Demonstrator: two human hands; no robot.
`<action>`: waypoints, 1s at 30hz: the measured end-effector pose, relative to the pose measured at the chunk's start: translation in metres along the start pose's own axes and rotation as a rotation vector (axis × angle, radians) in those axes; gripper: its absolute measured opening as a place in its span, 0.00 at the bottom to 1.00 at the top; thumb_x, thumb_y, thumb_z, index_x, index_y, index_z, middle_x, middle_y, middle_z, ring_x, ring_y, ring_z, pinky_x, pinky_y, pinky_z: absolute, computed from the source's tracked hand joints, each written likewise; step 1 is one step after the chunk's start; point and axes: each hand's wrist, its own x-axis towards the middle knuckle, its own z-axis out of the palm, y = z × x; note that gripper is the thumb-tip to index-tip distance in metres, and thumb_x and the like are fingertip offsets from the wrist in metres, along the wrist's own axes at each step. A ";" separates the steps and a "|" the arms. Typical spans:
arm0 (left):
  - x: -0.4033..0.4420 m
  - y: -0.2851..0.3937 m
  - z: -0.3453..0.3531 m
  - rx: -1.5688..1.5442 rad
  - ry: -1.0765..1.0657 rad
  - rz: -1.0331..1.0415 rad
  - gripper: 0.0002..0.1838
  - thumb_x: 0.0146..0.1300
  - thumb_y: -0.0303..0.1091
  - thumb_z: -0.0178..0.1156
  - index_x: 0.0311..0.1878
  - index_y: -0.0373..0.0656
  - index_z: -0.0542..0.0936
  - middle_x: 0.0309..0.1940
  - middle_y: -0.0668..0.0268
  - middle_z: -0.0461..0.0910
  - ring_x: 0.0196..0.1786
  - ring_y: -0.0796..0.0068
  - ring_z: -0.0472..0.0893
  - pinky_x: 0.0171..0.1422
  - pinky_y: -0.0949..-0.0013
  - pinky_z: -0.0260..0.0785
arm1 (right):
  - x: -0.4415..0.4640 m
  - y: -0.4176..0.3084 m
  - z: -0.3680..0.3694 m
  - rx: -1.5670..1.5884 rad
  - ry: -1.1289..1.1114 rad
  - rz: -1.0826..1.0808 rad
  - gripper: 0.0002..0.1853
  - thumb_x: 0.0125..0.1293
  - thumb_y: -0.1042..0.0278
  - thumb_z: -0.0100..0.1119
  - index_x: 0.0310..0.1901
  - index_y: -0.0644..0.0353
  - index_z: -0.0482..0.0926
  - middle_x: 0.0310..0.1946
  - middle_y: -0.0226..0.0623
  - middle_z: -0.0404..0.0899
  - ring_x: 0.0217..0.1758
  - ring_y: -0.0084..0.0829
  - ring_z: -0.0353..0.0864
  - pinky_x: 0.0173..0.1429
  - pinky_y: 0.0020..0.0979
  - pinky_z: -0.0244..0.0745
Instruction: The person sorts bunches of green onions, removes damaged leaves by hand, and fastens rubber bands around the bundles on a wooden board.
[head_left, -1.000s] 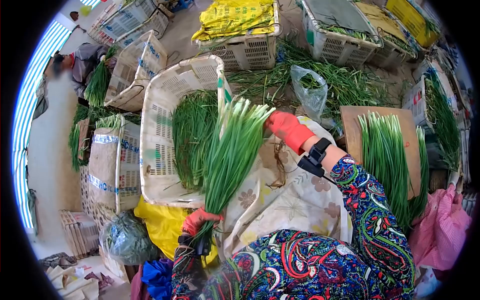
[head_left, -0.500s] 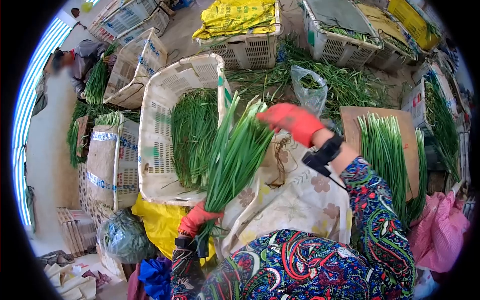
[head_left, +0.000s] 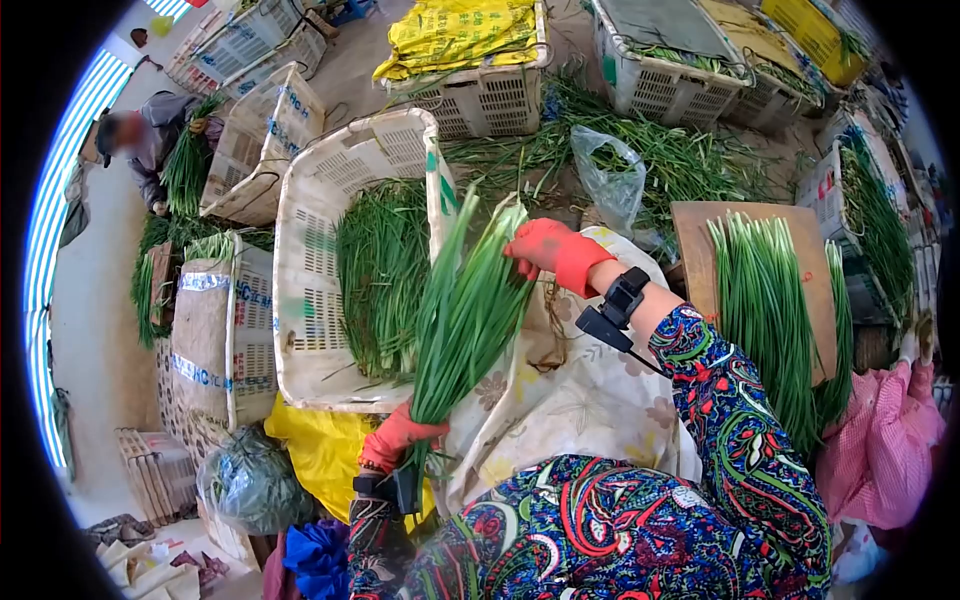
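Observation:
A loose bunch of garlic chives (head_left: 465,310) slants up across my lap, pale stem ends at the top. My left hand (head_left: 398,438), in a red glove, is wrapped round its lower, leafy end. At the upper right edge of the bunch, my red-gloved right hand (head_left: 552,250) has its fingers curled in and pinching at the stems by the pale ends. Exactly which stems it grips is hidden. Beneath the bunch a floral apron cloth (head_left: 590,400) covers my lap, with some brown dried strands on it.
A white plastic crate (head_left: 300,330) with more chives stands left of the bunch. On my right, trimmed chives (head_left: 765,300) lie on a board (head_left: 693,240). A clear plastic bag (head_left: 608,180) and loose greens are ahead. Another person (head_left: 165,140) works at the far left.
My right hand has come slightly left and down, closing in against the pale stem ends. My left hand keeps its hold. The whole view has shifted a little.

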 end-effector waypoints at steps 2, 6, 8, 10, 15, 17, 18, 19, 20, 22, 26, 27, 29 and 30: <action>0.000 0.001 0.000 -0.003 -0.001 0.000 0.16 0.46 0.22 0.66 0.38 0.38 0.73 0.28 0.65 0.77 0.23 0.73 0.77 0.27 0.71 0.70 | 0.002 -0.007 0.002 -0.510 0.095 -0.136 0.11 0.55 0.66 0.48 0.26 0.63 0.78 0.22 0.41 0.78 0.23 0.36 0.78 0.29 0.34 0.73; -0.004 0.005 0.002 0.020 0.031 -0.006 0.16 0.45 0.22 0.67 0.39 0.37 0.73 0.27 0.64 0.77 0.22 0.72 0.77 0.27 0.70 0.71 | 0.025 0.010 -0.014 -1.176 0.428 -0.368 0.11 0.51 0.66 0.46 0.22 0.57 0.79 0.24 0.44 0.79 0.27 0.41 0.79 0.30 0.39 0.73; -0.005 0.004 0.002 0.044 0.050 -0.007 0.17 0.45 0.22 0.67 0.39 0.37 0.73 0.26 0.64 0.77 0.22 0.72 0.77 0.27 0.70 0.71 | 0.033 0.001 -0.047 -1.236 0.474 -0.393 0.10 0.53 0.64 0.48 0.26 0.52 0.80 0.23 0.40 0.78 0.26 0.42 0.79 0.28 0.37 0.73; -0.003 0.000 0.000 0.074 0.070 -0.007 0.17 0.44 0.21 0.67 0.39 0.37 0.73 0.25 0.64 0.77 0.22 0.72 0.78 0.26 0.69 0.71 | 0.034 -0.006 -0.092 -1.276 0.711 -0.710 0.12 0.60 0.62 0.43 0.34 0.52 0.78 0.20 0.39 0.75 0.24 0.41 0.76 0.26 0.40 0.70; -0.001 0.000 0.000 0.026 0.095 -0.047 0.18 0.44 0.22 0.68 0.39 0.37 0.72 0.25 0.64 0.77 0.21 0.72 0.77 0.26 0.69 0.70 | 0.023 -0.045 -0.212 -1.491 1.004 0.010 0.11 0.59 0.67 0.47 0.40 0.60 0.75 0.33 0.44 0.79 0.35 0.41 0.80 0.34 0.34 0.76; 0.001 0.000 0.002 0.007 0.103 -0.018 0.19 0.44 0.22 0.68 0.39 0.37 0.72 0.26 0.64 0.77 0.21 0.72 0.77 0.26 0.69 0.70 | -0.003 -0.053 -0.184 -1.065 0.753 -0.082 0.22 0.59 0.59 0.50 0.52 0.62 0.71 0.47 0.42 0.76 0.51 0.41 0.73 0.53 0.36 0.68; 0.001 0.000 0.002 -0.002 0.102 -0.006 0.19 0.43 0.22 0.68 0.40 0.37 0.72 0.26 0.64 0.77 0.21 0.72 0.77 0.26 0.69 0.71 | 0.000 -0.034 -0.174 -0.930 0.445 -0.309 0.23 0.58 0.57 0.52 0.53 0.60 0.71 0.49 0.41 0.74 0.53 0.38 0.72 0.56 0.34 0.66; 0.002 0.000 0.002 -0.009 0.101 0.006 0.19 0.43 0.21 0.68 0.40 0.37 0.72 0.26 0.64 0.77 0.21 0.72 0.77 0.26 0.70 0.71 | 0.002 -0.016 -0.161 -0.772 0.137 -0.522 0.24 0.57 0.56 0.54 0.54 0.59 0.71 0.50 0.40 0.73 0.54 0.36 0.70 0.59 0.33 0.63; 0.002 0.001 0.002 -0.015 0.100 0.002 0.19 0.43 0.21 0.67 0.40 0.37 0.72 0.26 0.64 0.77 0.21 0.72 0.77 0.26 0.70 0.70 | -0.016 -0.025 -0.121 -0.619 0.069 -0.340 0.22 0.55 0.55 0.53 0.50 0.56 0.73 0.49 0.37 0.74 0.54 0.36 0.70 0.58 0.34 0.63; -0.001 -0.002 0.004 -0.038 0.113 -0.015 0.19 0.43 0.21 0.67 0.40 0.37 0.72 0.26 0.64 0.77 0.21 0.72 0.77 0.26 0.70 0.70 | -0.012 -0.014 -0.059 -0.752 0.069 -0.470 0.18 0.53 0.56 0.53 0.45 0.53 0.76 0.48 0.32 0.73 0.55 0.35 0.68 0.58 0.35 0.63; -0.003 0.001 0.002 -0.041 0.099 -0.050 0.23 0.42 0.20 0.67 0.45 0.37 0.72 0.28 0.65 0.77 0.24 0.73 0.77 0.27 0.71 0.71 | 0.019 0.026 -0.005 -1.128 0.282 -0.544 0.14 0.50 0.58 0.55 0.38 0.54 0.77 0.46 0.31 0.73 0.53 0.31 0.68 0.57 0.35 0.62; -0.003 0.002 0.002 -0.021 0.090 -0.052 0.23 0.42 0.20 0.67 0.44 0.37 0.72 0.27 0.64 0.77 0.24 0.73 0.77 0.28 0.71 0.70 | 0.022 0.028 -0.004 -1.119 0.271 -0.592 0.13 0.49 0.58 0.55 0.36 0.54 0.78 0.43 0.32 0.74 0.51 0.32 0.69 0.57 0.35 0.61; -0.003 0.003 0.002 0.018 0.075 -0.057 0.22 0.42 0.21 0.67 0.44 0.36 0.73 0.27 0.64 0.77 0.24 0.73 0.77 0.28 0.70 0.70 | 0.029 0.027 -0.005 -1.097 0.245 -0.688 0.11 0.48 0.59 0.55 0.32 0.54 0.78 0.39 0.33 0.75 0.48 0.33 0.71 0.57 0.35 0.61; -0.003 0.003 0.002 0.041 0.072 -0.072 0.22 0.43 0.22 0.67 0.44 0.36 0.73 0.27 0.64 0.77 0.24 0.73 0.77 0.28 0.70 0.70 | 0.032 0.026 -0.007 -1.149 0.220 -0.699 0.10 0.47 0.60 0.55 0.31 0.53 0.78 0.37 0.33 0.76 0.46 0.34 0.73 0.55 0.34 0.62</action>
